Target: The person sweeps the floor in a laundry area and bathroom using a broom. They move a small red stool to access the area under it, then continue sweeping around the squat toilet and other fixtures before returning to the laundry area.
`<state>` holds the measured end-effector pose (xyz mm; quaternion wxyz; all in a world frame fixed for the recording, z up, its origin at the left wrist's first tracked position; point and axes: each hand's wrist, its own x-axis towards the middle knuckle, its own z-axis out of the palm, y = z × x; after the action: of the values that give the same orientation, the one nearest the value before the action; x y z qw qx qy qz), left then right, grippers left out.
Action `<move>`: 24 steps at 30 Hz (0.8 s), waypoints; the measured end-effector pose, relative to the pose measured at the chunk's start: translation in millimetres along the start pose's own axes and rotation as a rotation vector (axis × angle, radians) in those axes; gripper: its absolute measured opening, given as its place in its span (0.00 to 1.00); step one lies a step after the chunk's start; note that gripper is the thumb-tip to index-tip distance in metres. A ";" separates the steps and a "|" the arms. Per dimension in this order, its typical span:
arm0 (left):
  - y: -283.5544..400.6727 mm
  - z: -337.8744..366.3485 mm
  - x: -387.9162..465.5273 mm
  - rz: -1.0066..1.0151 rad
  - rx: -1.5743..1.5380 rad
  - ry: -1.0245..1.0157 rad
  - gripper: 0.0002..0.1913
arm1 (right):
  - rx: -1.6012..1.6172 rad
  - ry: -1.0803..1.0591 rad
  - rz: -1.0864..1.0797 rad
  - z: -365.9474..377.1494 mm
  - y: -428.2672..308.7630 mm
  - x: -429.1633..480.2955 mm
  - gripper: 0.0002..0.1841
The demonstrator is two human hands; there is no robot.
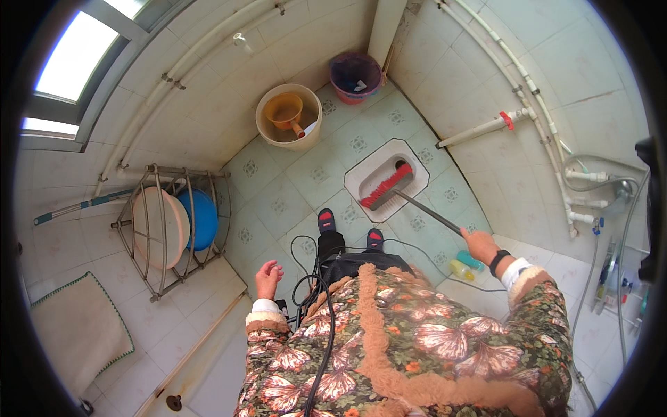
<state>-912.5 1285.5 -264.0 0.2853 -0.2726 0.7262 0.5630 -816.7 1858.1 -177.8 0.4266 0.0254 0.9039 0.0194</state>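
My right hand is closed around the dark handle of a push broom. Red bristles line its grey head, which lies across the white ceramic squat toilet in the tiled floor. The bristles' upper end is beside the dark drain hole. My left hand hangs at my left side with its fingers curled loosely and nothing visible in it. Both slippered feet, the left slipper and the right slipper, stand just short of the toilet.
A cream bucket holding an orange dipper stands by the wall. A purple bin is in the corner. At left, a metal rack holds basins. Bottles lie at right. Black cables hang down my front.
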 end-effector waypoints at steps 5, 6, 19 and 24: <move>-20.7 38.2 -25.9 0.014 0.001 -0.011 0.14 | 0.091 0.071 0.061 34.9 30.4 -45.1 0.24; -23.6 44.1 -31.0 0.009 0.003 -0.008 0.14 | 0.185 0.039 0.102 42.8 33.3 -41.0 0.24; -63.3 29.2 -119.6 0.013 -0.062 0.190 0.15 | 0.287 0.364 -0.112 -0.4 -22.3 151.7 0.13; -111.9 11.2 -158.2 -0.103 -0.179 0.296 0.15 | 0.075 0.313 -0.128 -7.4 -86.5 176.7 0.10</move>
<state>-722.1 1283.9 -226.2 0.1785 -0.4138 0.6921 0.5638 -937.1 1782.8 -314.1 0.2795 -0.0195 0.9592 -0.0377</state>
